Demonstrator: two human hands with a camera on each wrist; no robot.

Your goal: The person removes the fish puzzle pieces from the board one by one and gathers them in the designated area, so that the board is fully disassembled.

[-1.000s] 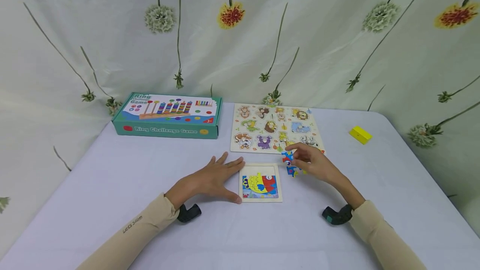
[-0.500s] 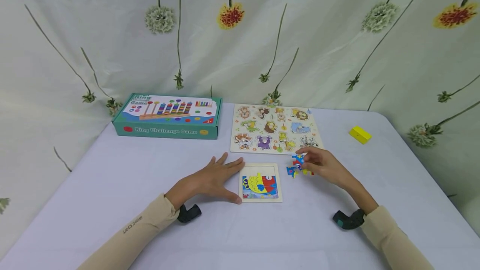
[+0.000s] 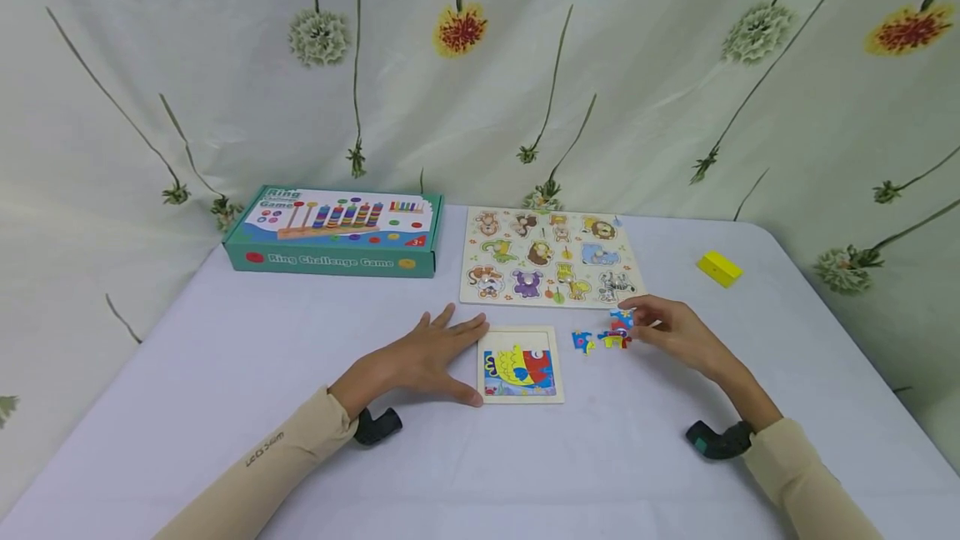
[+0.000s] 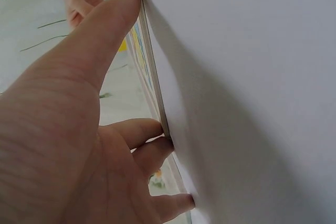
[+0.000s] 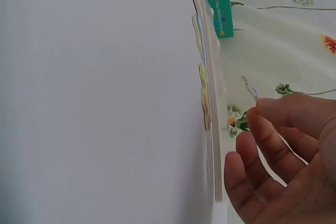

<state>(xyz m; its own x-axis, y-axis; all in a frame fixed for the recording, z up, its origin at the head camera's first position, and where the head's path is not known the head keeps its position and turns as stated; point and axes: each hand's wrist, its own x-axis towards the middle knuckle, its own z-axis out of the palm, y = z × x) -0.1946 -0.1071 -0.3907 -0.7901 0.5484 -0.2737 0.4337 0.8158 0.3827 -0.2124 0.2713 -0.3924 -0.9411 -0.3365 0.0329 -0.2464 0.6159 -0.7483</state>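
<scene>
In the head view my left hand (image 3: pixel 420 361) has its fingers spread, with thumb and fingertips against the left edge of a small square wooden puzzle tray (image 3: pixel 517 338). Jigsaw pieces forming a yellow and red fish (image 3: pixel 517 369) fill its lower part; bare wood shows above. To the right, my right hand (image 3: pixel 678 340) pinches a blue and red jigsaw piece (image 3: pixel 621 319) between thumb and fingers. That jigsaw piece (image 5: pixel 250 87) appears edge-on, lifted off the table, in the right wrist view. Loose jigsaw pieces lie beneath, one blue piece (image 3: pixel 582 342) and a yellow-red one (image 3: pixel 611 340).
Behind the tray lies an animal peg puzzle board (image 3: pixel 551 257). A green Ring Challenge Game box (image 3: pixel 333 232) stands at the back left. A yellow block (image 3: pixel 720 269) sits at the back right. A flowered cloth (image 3: pixel 480 107) hangs behind the table.
My right hand has moved right with the jigsaw piece, away from the tray and over the loose pieces, uncovering some of them. The left hand has stayed at the tray.
</scene>
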